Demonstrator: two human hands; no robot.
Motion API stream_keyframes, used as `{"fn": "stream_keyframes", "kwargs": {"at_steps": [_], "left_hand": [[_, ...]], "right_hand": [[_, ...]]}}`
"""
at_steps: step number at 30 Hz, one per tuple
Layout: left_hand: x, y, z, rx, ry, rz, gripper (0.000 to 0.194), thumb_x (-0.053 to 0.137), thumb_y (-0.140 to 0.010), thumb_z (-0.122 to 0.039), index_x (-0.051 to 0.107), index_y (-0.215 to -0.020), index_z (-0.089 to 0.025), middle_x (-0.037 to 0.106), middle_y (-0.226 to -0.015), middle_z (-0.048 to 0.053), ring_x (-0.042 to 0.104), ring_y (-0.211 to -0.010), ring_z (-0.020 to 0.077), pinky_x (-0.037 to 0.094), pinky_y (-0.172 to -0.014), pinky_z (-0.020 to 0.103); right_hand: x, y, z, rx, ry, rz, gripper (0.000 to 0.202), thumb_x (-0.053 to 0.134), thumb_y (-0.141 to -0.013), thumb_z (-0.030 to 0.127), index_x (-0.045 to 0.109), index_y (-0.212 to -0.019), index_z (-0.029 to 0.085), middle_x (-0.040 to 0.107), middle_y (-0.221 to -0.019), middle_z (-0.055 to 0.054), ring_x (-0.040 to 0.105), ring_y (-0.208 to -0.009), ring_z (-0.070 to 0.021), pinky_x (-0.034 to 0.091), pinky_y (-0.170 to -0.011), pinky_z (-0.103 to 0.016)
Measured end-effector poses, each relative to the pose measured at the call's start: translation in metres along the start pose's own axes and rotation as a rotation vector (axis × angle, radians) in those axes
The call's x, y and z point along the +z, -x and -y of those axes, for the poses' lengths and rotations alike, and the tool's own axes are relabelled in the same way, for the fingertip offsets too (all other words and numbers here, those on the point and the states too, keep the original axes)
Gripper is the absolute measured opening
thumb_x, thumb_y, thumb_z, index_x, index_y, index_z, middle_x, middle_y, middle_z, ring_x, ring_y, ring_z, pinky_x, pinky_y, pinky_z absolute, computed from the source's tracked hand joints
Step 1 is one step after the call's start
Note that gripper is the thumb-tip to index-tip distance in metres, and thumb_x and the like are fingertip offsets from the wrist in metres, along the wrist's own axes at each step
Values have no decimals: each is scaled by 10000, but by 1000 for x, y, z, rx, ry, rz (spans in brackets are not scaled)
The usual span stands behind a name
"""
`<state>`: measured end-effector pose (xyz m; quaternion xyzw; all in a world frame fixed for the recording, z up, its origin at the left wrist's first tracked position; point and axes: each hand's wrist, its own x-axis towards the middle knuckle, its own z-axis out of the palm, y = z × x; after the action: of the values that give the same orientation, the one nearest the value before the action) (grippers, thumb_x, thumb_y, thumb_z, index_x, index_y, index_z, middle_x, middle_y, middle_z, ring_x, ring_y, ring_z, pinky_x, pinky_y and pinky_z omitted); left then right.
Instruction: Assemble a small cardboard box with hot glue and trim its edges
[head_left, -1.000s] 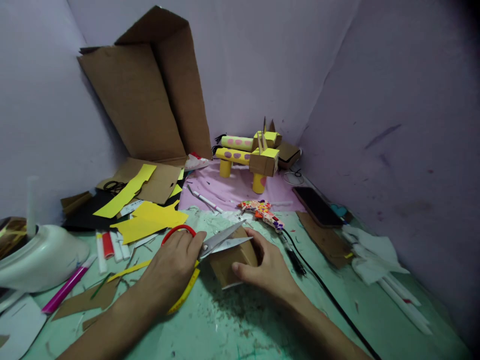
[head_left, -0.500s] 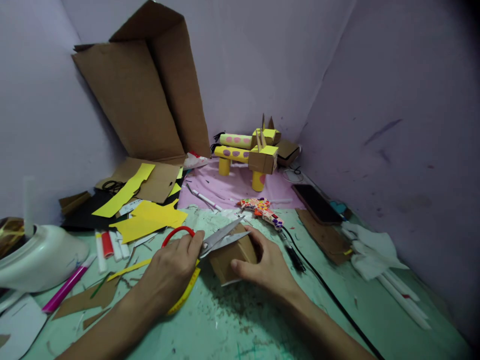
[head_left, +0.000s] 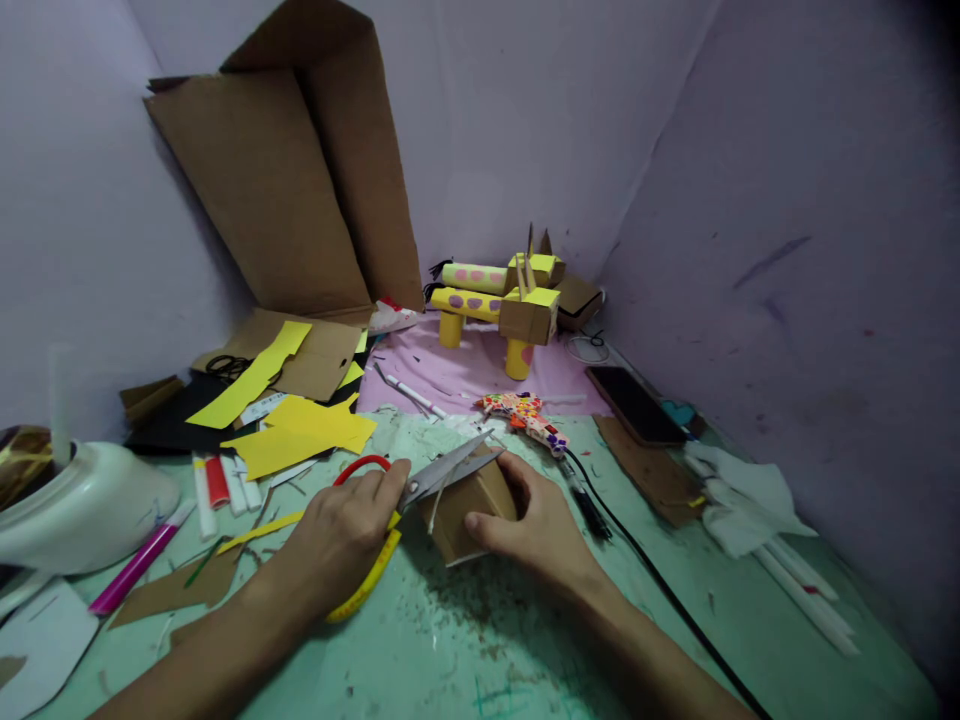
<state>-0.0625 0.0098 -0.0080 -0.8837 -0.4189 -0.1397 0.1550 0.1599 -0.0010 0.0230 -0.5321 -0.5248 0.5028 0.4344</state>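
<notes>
My left hand is closed round the handles of a pair of scissors, which have one red and one yellow handle loop. The blades lie across the top edge of a small brown cardboard box, and a thin pale strip hangs down beside them. Gripping that box from the right is my right hand, thumb on the near face and fingers behind, partly hidden. Just beyond the box rests a flower-patterned glue gun.
Two yellow spotted cardboard animals stand on a pink cloth. Yellow paper and markers lie left, beside a white pot. A phone is at right; a black cord crosses the table. Large cardboard leans behind.
The scissor blades have drawn closer together along the box's top edge. A thin pale strip now hangs in front of the box. Both hands stay nearly in place.
</notes>
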Motion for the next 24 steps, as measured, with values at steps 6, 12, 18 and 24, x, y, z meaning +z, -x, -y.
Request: {"fn": "stream_keyframes", "kwargs": {"at_steps": [6, 12, 18, 24], "left_hand": [[1, 0, 2, -11, -19, -6, 490, 375, -775, 7, 453, -1231, -152, 700, -862, 81, 673, -671, 219, 519, -550, 295], [-26, -22, -8, 48, -133, -66, 330, 352, -828, 13, 522, -1094, -86, 645, -765, 109, 645, -660, 264, 545, -565, 354], [-34, -26, -19, 30, -163, -90, 353, 346, -832, 31, 497, -1142, -45, 669, -807, 144, 672, -673, 278, 564, -557, 359], [-26, -20, -19, 9, -202, -77, 394, 340, -828, 36, 456, -1195, -46, 695, -870, 163, 691, -715, 283, 570, -584, 358]], "right_hand": [[0, 0, 1, 5, -15, 0, 479, 702, -538, 269, 634, -1005, 187, 703, -918, -41, 650, -867, -269, 537, -773, -366], [2, 3, 2, -73, 52, -17, 480, 692, -538, 233, 635, -1014, 209, 714, -917, -28, 660, -856, -264, 547, -770, -357], [6, 8, 3, -109, 92, -55, 452, 693, -547, 241, 628, -994, 220, 716, -931, -36, 661, -857, -271, 552, -777, -369], [7, 7, -2, -100, 98, -71, 476, 703, -548, 268, 622, -1014, 211, 712, -949, -47, 652, -882, -280, 537, -808, -387]]}}
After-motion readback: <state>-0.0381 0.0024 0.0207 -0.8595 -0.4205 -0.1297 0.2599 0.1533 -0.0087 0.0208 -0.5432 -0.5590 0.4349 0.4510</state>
